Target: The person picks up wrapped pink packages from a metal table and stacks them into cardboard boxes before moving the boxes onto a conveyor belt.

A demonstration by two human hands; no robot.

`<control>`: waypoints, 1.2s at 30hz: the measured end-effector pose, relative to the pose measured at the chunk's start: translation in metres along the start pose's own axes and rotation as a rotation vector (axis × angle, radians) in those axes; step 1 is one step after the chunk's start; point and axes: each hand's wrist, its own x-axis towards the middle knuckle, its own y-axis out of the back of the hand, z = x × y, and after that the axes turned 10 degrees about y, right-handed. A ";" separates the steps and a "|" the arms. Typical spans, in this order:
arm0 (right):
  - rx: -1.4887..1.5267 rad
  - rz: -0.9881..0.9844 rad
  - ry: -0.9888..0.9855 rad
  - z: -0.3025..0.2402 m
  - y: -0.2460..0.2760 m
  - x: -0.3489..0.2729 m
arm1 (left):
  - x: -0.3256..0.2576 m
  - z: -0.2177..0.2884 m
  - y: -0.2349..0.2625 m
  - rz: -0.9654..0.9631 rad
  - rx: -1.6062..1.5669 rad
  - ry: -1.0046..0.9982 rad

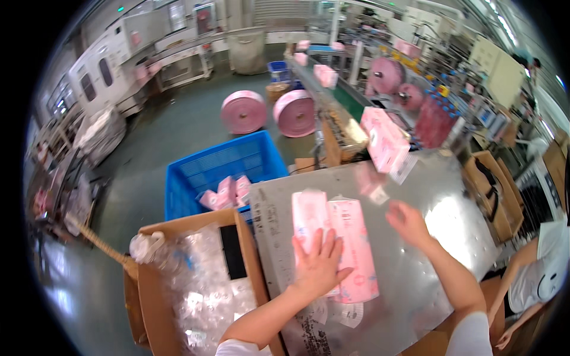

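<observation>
Two pink-and-white soft tissue packs lie side by side on a metal tabletop [409,285]. My left hand [320,261] rests flat on the left pack [310,210], fingers spread, reaching toward its neighbour. The right pack [355,249] has clear film ends sticking out toward me. My right hand [408,222] hovers over the metal to the right, fingers loosely curved and holding nothing that I can see. Beyond it, another pink pack [385,141] sits at the table's far edge, at the end of the conveyor, with a loose film flap.
Left of the table stands a cardboard box [148,285] of clear plastic film, with a blue crate [225,157] of pink packs behind. Large pink rolls [244,113] stand on the floor. A conveyor [344,98] runs to the far edge. Another person [540,273] is at right.
</observation>
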 end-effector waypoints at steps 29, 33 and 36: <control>0.208 -0.188 -0.373 -0.026 0.009 -0.088 | -0.018 0.003 0.010 -0.031 -0.014 -0.090; -0.231 0.034 -0.087 0.041 0.037 -0.012 | -0.016 0.005 0.011 -0.028 -0.014 -0.117; -0.527 0.037 0.008 0.071 0.047 0.050 | -0.014 0.002 0.008 -0.047 0.001 -0.112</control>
